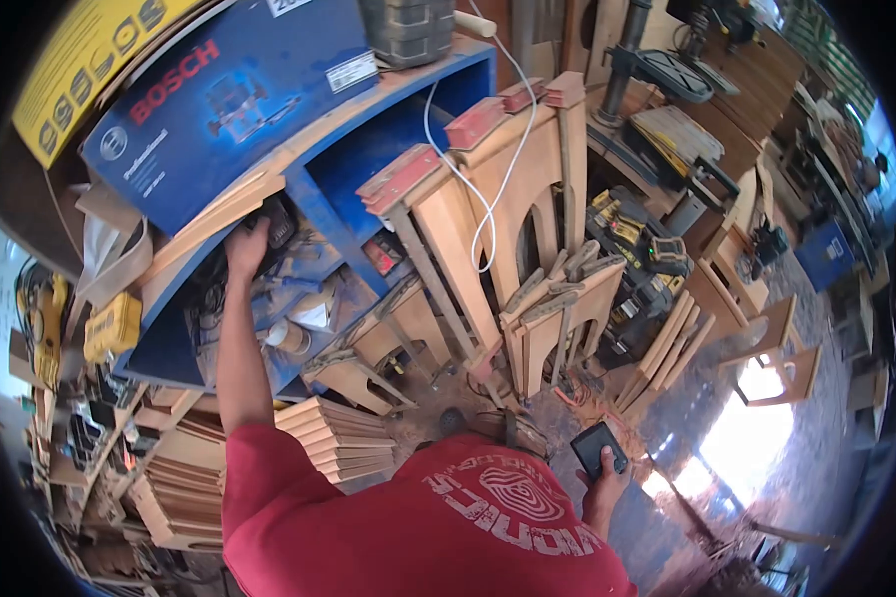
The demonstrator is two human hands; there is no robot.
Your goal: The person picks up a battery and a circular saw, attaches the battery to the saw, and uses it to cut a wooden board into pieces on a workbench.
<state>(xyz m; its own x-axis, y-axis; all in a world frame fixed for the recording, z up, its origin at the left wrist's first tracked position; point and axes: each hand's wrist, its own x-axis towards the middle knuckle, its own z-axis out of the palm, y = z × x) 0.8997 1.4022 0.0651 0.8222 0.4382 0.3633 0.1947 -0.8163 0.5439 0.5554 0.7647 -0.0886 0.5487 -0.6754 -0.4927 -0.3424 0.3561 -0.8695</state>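
Note:
One arm reaches into a blue shelf compartment. At its end my left hand has its fingers wrapped round a dark tool, whose shape is partly hidden under the shelf's top edge. A white cup and dusty odds and ends lie lower in the same compartment. Near the floor on the other side, my right hand holds a dark phone, with the thumb over its edge.
A blue Bosch box rests on the shelf top beside a yellow box. Wooden chair-like frames stand at centre with a white cable over them. Stacked wood slats are below. A yellow-and-black tool case lies right.

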